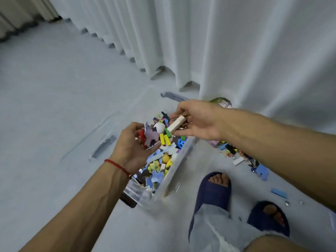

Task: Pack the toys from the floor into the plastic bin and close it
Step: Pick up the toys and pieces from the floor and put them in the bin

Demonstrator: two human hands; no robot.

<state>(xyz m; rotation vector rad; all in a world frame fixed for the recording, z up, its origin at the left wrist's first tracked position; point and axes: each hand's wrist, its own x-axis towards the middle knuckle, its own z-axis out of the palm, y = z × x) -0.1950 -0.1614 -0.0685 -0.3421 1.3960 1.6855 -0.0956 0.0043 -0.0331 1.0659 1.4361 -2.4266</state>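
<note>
A clear plastic bin [179, 165] stands on the floor, filled with several colourful small toys [160, 160]. My left hand [135, 146] hovers over the bin and holds a bunch of pieces, a purple flat shape [151, 136] and a red one among them. My right hand [196, 120] is above the bin's far end, closed on a white block [175, 123] and some copper-coloured clips. More toys [241, 157] lie scattered on the floor to the right of the bin, partly hidden by my right forearm.
The bin's clear lid [101, 139] with a grey latch lies on the floor to the left. White curtains [218, 42] hang behind. My feet in dark blue slippers [211, 193] stand right of the bin. A blue block [279, 193] lies near them.
</note>
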